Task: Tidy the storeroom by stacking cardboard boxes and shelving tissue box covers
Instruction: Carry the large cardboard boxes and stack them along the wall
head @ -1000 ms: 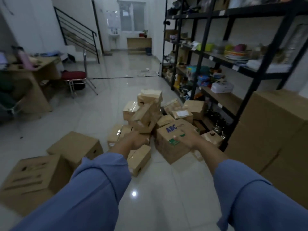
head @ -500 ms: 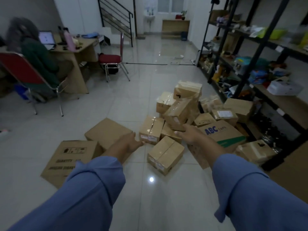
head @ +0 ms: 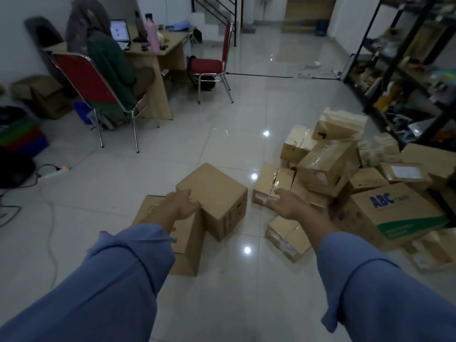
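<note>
A flat carton (head: 190, 245) lies against the left of the central cardboard box (head: 214, 191). The box pile (head: 325, 169) lies right of it, and the desk (head: 162, 60) far behind it, leftward.

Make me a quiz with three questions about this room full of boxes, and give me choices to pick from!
1. Where is the brown cardboard box with blue ABC letters?
A) on a bed
B) on the pale tiled floor, at the right
C) hanging on the wall

2. What colour is the seat of the empty metal-framed chair by the wooden desk?
A) green
B) red
C) white

3. How is the person's right hand?
A) open, holding nothing
B) squeezing a ball
C) wearing a glove

Answers:
1 B: it sits on the tiles on the right side.
2 B: the seat cushion is plainly red.
3 A: it is stretched out and empty.
</note>
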